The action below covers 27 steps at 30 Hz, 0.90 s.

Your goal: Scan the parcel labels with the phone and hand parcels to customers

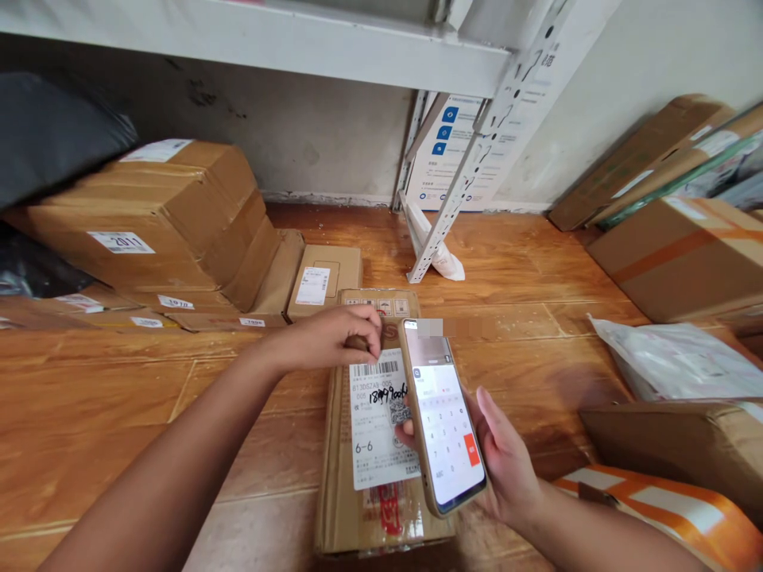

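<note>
The right hand has its fingers closed around a phone, which shows a number keypad. The left hand has its fingers curled; I cannot tell if they pinch something. Just below these fingers is a white label on a cardboard box. This box lies on the wooden floor, under both hands' fingers.

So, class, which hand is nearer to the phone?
Right. The right hand holds the phone; the left hand is apart from it, near the barcode on the box.
</note>
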Available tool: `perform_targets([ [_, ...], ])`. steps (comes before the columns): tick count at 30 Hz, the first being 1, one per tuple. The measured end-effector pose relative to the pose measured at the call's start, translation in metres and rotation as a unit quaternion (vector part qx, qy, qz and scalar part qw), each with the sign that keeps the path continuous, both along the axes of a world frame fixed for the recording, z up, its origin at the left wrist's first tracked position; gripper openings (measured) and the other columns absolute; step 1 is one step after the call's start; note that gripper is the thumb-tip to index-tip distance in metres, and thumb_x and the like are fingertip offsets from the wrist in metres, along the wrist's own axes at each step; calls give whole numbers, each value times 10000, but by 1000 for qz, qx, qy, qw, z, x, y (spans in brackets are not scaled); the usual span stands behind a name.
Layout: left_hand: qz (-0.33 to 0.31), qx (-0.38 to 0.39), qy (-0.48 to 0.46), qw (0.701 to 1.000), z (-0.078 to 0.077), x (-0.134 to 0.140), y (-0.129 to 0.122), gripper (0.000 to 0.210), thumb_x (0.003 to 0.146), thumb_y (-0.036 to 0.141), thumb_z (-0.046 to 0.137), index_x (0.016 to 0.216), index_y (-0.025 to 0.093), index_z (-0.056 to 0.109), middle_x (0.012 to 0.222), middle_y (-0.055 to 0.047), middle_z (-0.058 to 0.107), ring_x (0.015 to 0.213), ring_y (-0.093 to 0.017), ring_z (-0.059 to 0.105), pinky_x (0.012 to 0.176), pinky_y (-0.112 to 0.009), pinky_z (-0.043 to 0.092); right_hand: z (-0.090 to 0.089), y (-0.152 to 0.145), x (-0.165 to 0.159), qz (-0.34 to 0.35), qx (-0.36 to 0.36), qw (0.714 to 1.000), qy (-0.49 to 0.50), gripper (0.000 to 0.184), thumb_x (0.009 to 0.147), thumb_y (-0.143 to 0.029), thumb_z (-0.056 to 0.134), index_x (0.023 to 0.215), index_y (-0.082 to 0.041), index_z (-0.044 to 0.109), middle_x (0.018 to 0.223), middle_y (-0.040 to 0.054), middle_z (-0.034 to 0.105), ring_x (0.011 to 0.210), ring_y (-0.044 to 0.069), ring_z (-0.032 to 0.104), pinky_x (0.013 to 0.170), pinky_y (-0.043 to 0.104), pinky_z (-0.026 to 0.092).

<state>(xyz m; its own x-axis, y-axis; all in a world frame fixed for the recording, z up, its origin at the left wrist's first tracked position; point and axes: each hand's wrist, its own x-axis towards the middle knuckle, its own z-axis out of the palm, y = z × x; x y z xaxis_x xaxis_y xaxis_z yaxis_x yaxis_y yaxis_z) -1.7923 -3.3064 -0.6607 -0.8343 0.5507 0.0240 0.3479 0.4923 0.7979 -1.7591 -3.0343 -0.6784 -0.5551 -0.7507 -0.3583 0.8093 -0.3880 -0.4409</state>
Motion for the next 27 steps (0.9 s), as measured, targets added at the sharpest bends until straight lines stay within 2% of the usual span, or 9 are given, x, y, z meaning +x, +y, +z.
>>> perform_targets([
  [6, -8, 6, 3, 1000, -4, -4, -4, 84, 772, 260, 716, 845, 219, 704, 959, -6, 548, 916, -124, 551, 846, -274, 431, 0, 0, 1, -12, 33, 999, 3, 460, 877, -553, 541, 1109, -184, 687, 1074, 110, 732, 947, 271, 697, 947, 471, 476],
  [16, 24, -3, 35, 999, -6, 3, 2, 93, 816, 293, 667, 828, 206, 696, 937, -14, 560, 871, -120, 554, 791, -260, 431, -1, 0, 1, -8, 27, 1000, 11, 451, 888, -552, 524, 1106, -193, 686, 1062, 105, 736, 950, 269, 697, 942, 473, 477],
  [21, -8, 20, 19, 1000, -4, 0, -4, 152, 875, 303, 587, 867, 202, 700, 976, -31, 582, 898, -120, 566, 832, -280, 442, 1, -1, 2, -16, 22, 1000, 1, 439, 890, -535, 535, 1102, -183, 689, 1081, 102, 731, 962, 268, 695, 986, 480, 449],
  [27, -22, 40, -12, 999, -7, -6, -7, 110, 789, 271, 698, 887, 230, 725, 1008, -30, 586, 946, -137, 572, 864, -300, 453, 1, 0, 3, -11, 19, 1000, 4, 463, 915, -534, 487, 1111, -166, 686, 1074, 108, 733, 960, 261, 695, 960, 455, 467],
])
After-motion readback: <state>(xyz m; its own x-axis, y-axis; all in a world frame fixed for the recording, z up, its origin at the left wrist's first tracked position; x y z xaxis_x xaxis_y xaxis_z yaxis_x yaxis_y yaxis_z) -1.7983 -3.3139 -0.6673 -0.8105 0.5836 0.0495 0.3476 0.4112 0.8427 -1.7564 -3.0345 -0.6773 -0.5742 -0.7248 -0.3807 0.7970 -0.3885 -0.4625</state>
